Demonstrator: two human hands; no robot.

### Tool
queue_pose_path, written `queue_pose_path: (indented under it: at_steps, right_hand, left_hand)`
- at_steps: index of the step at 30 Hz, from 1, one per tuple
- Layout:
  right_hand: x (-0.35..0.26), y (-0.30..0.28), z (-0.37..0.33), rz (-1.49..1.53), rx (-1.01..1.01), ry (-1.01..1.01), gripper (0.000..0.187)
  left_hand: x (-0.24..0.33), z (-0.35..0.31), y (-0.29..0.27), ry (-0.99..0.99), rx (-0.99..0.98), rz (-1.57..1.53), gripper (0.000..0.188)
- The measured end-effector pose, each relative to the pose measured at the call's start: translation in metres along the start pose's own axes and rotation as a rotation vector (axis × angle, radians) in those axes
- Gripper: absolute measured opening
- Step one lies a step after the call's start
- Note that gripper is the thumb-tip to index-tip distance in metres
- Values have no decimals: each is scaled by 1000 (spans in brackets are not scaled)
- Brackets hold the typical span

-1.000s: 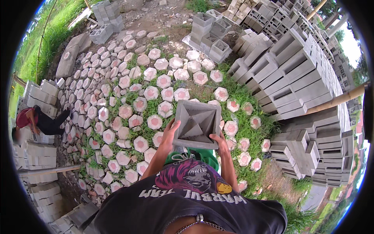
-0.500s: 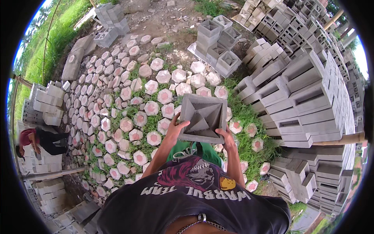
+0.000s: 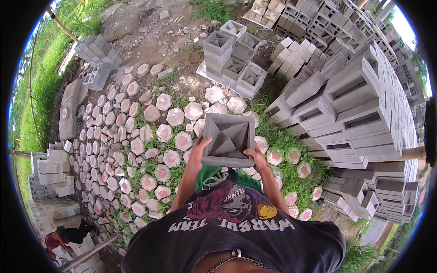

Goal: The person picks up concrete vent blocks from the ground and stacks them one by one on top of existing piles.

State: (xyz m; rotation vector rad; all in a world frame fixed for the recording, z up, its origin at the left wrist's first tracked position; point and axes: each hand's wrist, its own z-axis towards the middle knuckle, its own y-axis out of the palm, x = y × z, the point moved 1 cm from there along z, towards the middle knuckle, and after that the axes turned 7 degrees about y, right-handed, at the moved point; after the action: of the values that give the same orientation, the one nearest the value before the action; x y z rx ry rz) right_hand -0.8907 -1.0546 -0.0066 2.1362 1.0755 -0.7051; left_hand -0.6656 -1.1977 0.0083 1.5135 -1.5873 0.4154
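Held out in front of my waist is a square grey concrete ventilation block [image 3: 229, 140], its open face turned up. Inside its frame, slanted fins meet near the middle. My left hand [image 3: 197, 152] clasps the left wall, with the thumb over the rim. On the opposite side, my right hand [image 3: 256, 160] grips near the lower right corner. Both hands are closed on the block, and the fingers beneath it are mostly hidden. Ahead, a small group of similar blocks [image 3: 217, 55] stands on a pale board, some of them stacked.
Hexagonal pavers [image 3: 183, 141] with grass between them cover the ground. Tall piles of grey blocks [image 3: 350, 104] rise close on my right. More blocks [image 3: 57, 166] stand at the left. A co-worker [image 3: 68, 239] bends at the lower left, beside a pole [image 3: 88, 252].
My view has turned to the right, so the co-worker and the left-hand piles sit lower in it. The block stays in both hands, and the stacked group ahead appears slightly further left.
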Motion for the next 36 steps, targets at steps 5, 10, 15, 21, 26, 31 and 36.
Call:
queue_pose_path:
  at_steps: [5,10,15,21,26,31,36]
  right_hand:
    - [-75,26,76,87,43,32,92]
    - [-123,60,116,184,125,34,85]
    - [-144,61,158,241,175,87,77]
    - [-176,37,227,237,227,244,85]
    - [-241,0,301,319,194,320,84]
    - [-310,-37,371,362,183,334,88]
    - [-355,-82,418,325,199,277,89]
  left_hand:
    - [77,101,21,-59,-138,-68,74]
    - [134,165,29,-104,-160,18,67]
    - [142,222,32,-232,-130,-76,63]
    - [159,290,63,-334,-86,-89,59]
    - [190,382,122,-291,-180,82,62]
    - [209,469,168,-398,-98,187,75]
    - [216,537,222,-397,-113,207,79]
